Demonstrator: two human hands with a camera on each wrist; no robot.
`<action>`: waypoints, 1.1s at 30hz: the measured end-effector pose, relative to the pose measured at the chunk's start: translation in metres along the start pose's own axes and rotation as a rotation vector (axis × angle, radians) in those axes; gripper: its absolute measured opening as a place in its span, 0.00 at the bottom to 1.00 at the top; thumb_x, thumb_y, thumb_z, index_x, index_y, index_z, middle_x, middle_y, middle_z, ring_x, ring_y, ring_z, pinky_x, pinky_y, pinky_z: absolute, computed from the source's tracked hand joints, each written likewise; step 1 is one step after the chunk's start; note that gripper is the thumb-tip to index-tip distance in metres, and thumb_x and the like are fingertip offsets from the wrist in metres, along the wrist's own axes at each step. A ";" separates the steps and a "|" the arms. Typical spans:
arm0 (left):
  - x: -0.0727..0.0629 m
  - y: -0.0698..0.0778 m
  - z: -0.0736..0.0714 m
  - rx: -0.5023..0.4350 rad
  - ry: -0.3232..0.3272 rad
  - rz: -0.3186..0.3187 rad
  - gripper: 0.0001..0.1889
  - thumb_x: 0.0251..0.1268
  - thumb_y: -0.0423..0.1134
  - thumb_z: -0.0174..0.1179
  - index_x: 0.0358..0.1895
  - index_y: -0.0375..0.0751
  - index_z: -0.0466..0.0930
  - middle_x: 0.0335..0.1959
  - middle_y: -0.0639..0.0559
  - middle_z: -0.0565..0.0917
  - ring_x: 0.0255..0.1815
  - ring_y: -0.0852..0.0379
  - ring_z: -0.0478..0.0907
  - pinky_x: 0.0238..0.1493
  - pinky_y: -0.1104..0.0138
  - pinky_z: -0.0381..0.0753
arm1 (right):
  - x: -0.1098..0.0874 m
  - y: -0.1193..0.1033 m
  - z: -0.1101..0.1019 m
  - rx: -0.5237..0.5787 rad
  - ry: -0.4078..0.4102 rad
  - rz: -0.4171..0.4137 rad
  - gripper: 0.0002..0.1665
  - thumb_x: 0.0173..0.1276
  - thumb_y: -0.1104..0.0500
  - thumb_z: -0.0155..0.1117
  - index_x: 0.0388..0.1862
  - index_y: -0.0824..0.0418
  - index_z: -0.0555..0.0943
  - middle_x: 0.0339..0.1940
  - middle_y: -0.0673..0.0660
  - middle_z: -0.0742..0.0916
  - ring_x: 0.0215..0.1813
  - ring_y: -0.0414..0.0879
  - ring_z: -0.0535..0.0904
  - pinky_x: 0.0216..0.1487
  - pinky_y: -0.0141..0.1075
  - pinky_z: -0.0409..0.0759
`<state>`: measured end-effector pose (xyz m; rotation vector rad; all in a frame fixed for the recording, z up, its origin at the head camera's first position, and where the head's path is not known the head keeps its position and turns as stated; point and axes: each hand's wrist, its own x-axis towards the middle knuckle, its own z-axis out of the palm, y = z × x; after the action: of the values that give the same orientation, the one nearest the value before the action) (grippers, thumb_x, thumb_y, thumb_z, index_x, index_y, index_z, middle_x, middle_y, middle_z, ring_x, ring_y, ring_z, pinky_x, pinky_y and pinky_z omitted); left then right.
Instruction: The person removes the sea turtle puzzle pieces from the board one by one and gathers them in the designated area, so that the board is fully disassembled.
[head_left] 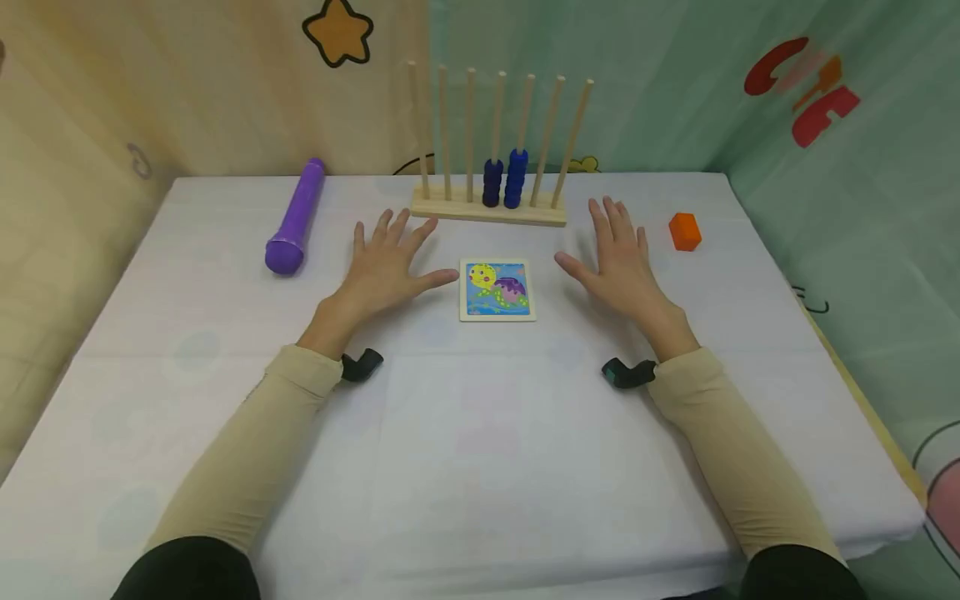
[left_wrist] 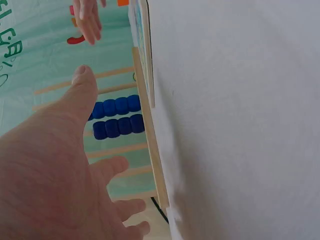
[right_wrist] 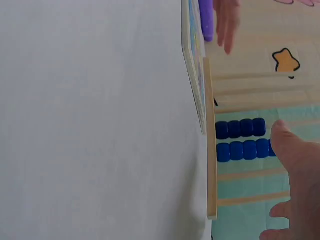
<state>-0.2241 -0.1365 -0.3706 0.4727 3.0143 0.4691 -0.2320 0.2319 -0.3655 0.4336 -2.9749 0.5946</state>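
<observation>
A square picture puzzle [head_left: 497, 290] with a yellow and purple turtle lies flat on the white table between the hands. On its left the left hand [head_left: 390, 265] is spread with straight fingers, its thumb tip close to the puzzle's edge. To the right, the right hand [head_left: 618, 262] is spread too, apart from the puzzle. Neither hand holds anything. Behind them stands a wooden bead rack [head_left: 487, 216] with several upright pegs. Dark blue beads [head_left: 492, 183] and brighter blue beads [head_left: 516, 179] are stacked on two neighbouring pegs, also visible in both wrist views.
A purple toy microphone [head_left: 298, 218] lies at the back left, beyond the left hand. An orange block [head_left: 685, 232] sits at the right, beside the right hand. Printed curtains [head_left: 645, 92] hang behind the white-covered table [head_left: 480, 467].
</observation>
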 end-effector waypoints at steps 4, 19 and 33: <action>0.002 0.005 0.004 -0.061 -0.052 -0.007 0.52 0.66 0.79 0.53 0.87 0.62 0.47 0.89 0.40 0.41 0.89 0.36 0.31 0.81 0.32 0.24 | 0.007 -0.016 0.007 0.024 -0.022 -0.008 0.59 0.76 0.27 0.55 0.89 0.58 0.44 0.89 0.64 0.48 0.89 0.63 0.38 0.83 0.70 0.38; 0.000 0.013 0.025 -0.116 -0.097 0.095 0.59 0.55 0.78 0.66 0.87 0.61 0.50 0.89 0.44 0.43 0.89 0.39 0.31 0.83 0.37 0.23 | 0.022 -0.081 0.049 0.265 0.119 -0.086 0.27 0.71 0.48 0.73 0.59 0.67 0.85 0.58 0.66 0.86 0.63 0.61 0.78 0.70 0.56 0.73; 0.001 0.013 0.036 -0.053 -0.036 0.153 0.59 0.48 0.80 0.69 0.84 0.63 0.60 0.89 0.45 0.46 0.89 0.39 0.34 0.84 0.37 0.27 | 0.037 -0.114 0.085 0.350 0.140 -0.053 0.14 0.58 0.59 0.71 0.42 0.64 0.85 0.37 0.59 0.83 0.40 0.51 0.76 0.46 0.42 0.76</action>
<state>-0.2179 -0.1135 -0.4008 0.7036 2.9360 0.5428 -0.2357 0.0883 -0.3971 0.4696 -2.7198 1.0970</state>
